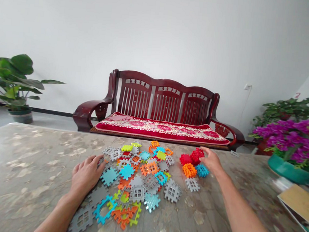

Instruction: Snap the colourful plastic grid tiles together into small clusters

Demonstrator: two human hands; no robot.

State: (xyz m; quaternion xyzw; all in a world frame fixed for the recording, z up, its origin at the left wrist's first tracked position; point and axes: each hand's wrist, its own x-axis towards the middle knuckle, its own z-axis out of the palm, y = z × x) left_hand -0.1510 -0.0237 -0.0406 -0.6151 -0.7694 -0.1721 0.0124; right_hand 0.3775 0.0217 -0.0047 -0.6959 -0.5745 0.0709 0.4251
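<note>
Marbled bench (30, 177) before a red sofa (166, 102): left hand (86, 175) lies open, flat on the near tile pile (138, 181) — right hand (212, 160) touches the red cluster (196, 155) just right of it, grip unclear — best pinched lightly by its toothed edges.

Glossy mottled grey-beige stone table top (31, 163) under clear reflective film, matt moulded plastic interlocking toy tiles (135, 179) in grey, blue, orange, red and green, polished dark red wooden bench (161, 102), plush red floral cloth cushion (161, 128), glazed teal ceramic flowerpot (287, 171) at right edge.
</note>
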